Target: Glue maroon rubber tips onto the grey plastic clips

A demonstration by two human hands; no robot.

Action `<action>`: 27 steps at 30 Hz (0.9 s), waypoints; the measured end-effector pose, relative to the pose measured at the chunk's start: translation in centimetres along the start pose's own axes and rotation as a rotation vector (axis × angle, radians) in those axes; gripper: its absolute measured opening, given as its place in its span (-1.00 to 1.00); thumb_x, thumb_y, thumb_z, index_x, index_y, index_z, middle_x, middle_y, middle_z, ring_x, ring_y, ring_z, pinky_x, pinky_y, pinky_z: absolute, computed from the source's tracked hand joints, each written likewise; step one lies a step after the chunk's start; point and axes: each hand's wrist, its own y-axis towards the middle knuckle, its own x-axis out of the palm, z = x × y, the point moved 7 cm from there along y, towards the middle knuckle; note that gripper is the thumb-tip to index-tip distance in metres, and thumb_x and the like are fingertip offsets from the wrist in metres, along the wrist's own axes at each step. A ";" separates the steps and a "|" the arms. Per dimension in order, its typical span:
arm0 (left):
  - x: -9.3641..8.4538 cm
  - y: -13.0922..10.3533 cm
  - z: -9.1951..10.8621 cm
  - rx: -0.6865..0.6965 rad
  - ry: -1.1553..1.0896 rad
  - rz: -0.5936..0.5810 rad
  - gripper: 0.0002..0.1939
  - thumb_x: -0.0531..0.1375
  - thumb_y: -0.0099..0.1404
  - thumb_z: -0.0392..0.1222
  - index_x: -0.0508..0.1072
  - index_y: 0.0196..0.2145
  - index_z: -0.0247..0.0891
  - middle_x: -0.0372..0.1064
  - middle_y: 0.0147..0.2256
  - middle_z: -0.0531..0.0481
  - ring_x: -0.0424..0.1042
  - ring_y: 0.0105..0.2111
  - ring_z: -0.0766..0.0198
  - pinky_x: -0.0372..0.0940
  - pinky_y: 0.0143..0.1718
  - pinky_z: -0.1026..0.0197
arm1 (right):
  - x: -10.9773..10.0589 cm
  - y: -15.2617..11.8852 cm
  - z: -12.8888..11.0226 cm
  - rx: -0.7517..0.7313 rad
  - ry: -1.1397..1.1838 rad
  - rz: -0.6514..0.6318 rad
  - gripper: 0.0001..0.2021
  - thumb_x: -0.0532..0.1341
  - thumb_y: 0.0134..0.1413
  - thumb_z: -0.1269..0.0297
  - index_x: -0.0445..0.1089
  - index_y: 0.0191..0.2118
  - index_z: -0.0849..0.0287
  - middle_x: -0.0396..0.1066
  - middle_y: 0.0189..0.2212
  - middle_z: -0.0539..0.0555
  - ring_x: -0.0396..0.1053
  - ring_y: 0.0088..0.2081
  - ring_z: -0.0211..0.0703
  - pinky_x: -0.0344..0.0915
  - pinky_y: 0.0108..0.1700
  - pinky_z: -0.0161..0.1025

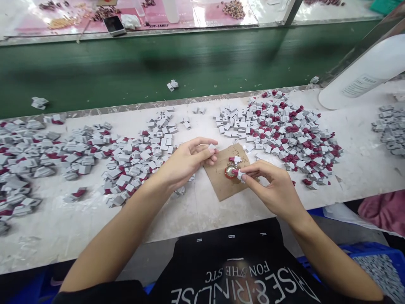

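Note:
My right hand (274,183) pinches a small grey-and-maroon plastic piece (239,174), its maroon end at a small round metal cap (231,170) with a red rim. The cap sits on a brown cardboard square (221,185) on the table. Just behind the cap, another grey-and-maroon piece (234,159) lies on the cardboard. Beside the cardboard's left corner is my left hand (190,162), thumb and fingers closed on a small light-grey plastic piece (211,147). What the cap contains is too small to make out.
Grey-and-maroon pieces form a heap (294,135) to the right and another (139,160) to the left. A white bottle (363,76) stands at the back right. Beyond the table's far edge runs a green belt (126,67). A blue crate (392,253) of grey pieces is below right.

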 end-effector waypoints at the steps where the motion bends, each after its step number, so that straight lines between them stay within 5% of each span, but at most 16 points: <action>1: 0.0 -0.1 0.1 0.033 0.050 0.003 -0.64 0.51 0.35 -0.12 0.61 0.02 -0.29 0.64 -0.22 -0.11 0.59 -0.26 0.21 0.51 -0.04 0.07 | 0.0 0.0 0.1 0.013 0.008 -0.003 -0.92 0.40 0.40 0.28 0.70 -0.12 0.05 0.73 -0.15 0.11 0.65 -0.17 -0.02 0.59 -0.13 -0.10; 11: 0.9 -1.1 1.4 0.194 0.288 0.047 -0.68 0.49 0.39 0.03 0.66 -0.03 -0.19 0.67 0.01 -0.15 0.64 -0.01 0.03 0.53 0.03 0.04 | -1.0 0.4 0.3 0.048 0.191 0.072 -0.86 0.46 0.38 0.11 0.70 -0.10 0.03 0.72 -0.13 0.14 0.69 -0.09 0.05 0.65 -0.04 -0.02; 19: 4.9 -0.5 2.4 0.236 0.036 -0.101 -0.71 0.52 0.38 -0.05 0.68 -0.04 -0.25 0.71 -0.09 -0.15 0.68 -0.10 0.07 0.56 0.05 0.01 | -1.9 2.9 1.2 0.122 0.517 0.159 -0.69 0.51 0.23 -0.09 0.56 -0.10 -0.02 0.70 -0.05 0.12 0.69 0.04 0.14 0.63 0.16 0.20; 27: 5.3 0.0 1.7 0.218 0.022 -0.156 -0.68 0.51 0.39 -0.04 0.69 0.00 -0.25 0.71 -0.14 -0.14 0.69 -0.15 0.08 0.58 -0.02 0.04 | -1.3 3.3 1.6 0.130 0.578 0.130 -0.71 0.54 0.20 -0.01 0.65 -0.10 0.02 0.70 -0.07 0.11 0.68 -0.04 0.06 0.67 0.06 0.10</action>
